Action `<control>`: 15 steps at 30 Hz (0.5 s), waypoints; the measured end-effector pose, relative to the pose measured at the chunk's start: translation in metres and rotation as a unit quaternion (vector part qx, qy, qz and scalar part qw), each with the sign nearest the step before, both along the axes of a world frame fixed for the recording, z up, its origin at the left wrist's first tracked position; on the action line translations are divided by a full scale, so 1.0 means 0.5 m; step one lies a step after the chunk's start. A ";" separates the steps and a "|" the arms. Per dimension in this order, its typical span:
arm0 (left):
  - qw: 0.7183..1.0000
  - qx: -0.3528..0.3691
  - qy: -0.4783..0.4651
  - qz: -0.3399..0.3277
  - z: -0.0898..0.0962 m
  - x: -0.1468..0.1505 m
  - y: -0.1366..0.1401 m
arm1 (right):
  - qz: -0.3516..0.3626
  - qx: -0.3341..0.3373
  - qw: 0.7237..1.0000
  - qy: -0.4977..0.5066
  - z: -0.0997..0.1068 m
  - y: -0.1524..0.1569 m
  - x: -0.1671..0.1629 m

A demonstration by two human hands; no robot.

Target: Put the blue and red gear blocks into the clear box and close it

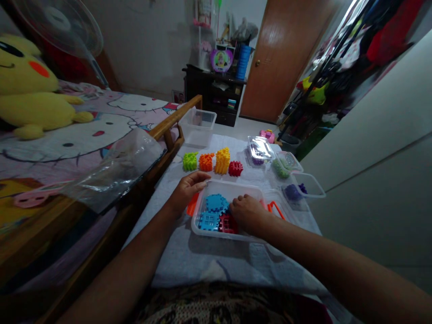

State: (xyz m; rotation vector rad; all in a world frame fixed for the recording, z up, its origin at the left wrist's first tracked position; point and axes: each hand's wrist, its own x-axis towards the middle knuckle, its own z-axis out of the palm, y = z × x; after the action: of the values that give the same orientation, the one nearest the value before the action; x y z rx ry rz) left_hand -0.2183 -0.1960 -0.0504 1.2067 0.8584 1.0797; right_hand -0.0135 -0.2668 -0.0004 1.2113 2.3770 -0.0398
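Note:
A clear plastic box (229,237) stands on the cloth-covered table with blue interlocking toy blocks (216,203) and dark red ones (227,223) inside. My left hand (189,190) is at its far left corner, thumb and fingers closed on the rim. Inside the box, on the right, is my right hand (248,213), its fingers curled down beside the blocks; what they grip is hidden. An orange handle (276,209) shows right of the box, and an orange piece (192,204) by its left wall. Beyond stand green (190,161), orange (205,162), yellow (222,160) and red (235,168) block stacks.
Small clear containers with purple (294,192) and green pieces (281,168) line the table's right side. An empty clear bin (197,130) is at the back left. A wooden bed rail (175,118) borders the left; a pale cabinet (378,180) is on the right.

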 end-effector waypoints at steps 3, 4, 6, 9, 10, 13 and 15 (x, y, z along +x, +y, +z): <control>1.000 0.007 0.005 0.000 -0.001 -0.001 0.000 | 0.016 0.019 1.000 0.009 0.000 -0.003 0.003; 1.000 0.008 0.006 0.001 0.000 -0.001 0.000 | 0.023 0.028 0.999 0.013 0.002 -0.003 0.005; 1.000 0.006 0.006 0.003 0.001 -0.001 -0.001 | 0.033 0.044 0.998 0.023 0.012 -0.003 0.011; 1.000 -0.006 -0.003 0.000 0.003 -0.001 -0.003 | 0.028 0.053 0.997 0.040 0.040 -0.002 0.023; 1.000 -0.009 -0.007 -0.002 0.003 -0.001 -0.003 | 0.019 0.051 0.998 0.043 0.051 -0.002 0.029; 1.000 -0.009 -0.009 -0.002 0.001 0.000 -0.002 | -0.014 0.035 0.998 0.046 0.074 -0.004 0.043; 1.000 -0.005 -0.004 0.002 0.000 -0.001 -0.001 | -0.015 0.014 0.999 0.050 0.074 -0.008 0.049</control>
State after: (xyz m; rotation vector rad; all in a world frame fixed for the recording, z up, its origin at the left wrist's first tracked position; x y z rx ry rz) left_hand -0.2186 -0.1963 -0.0504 1.1927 0.8599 1.0809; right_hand 0.0111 -0.2709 0.0366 1.2866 2.4530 -0.0778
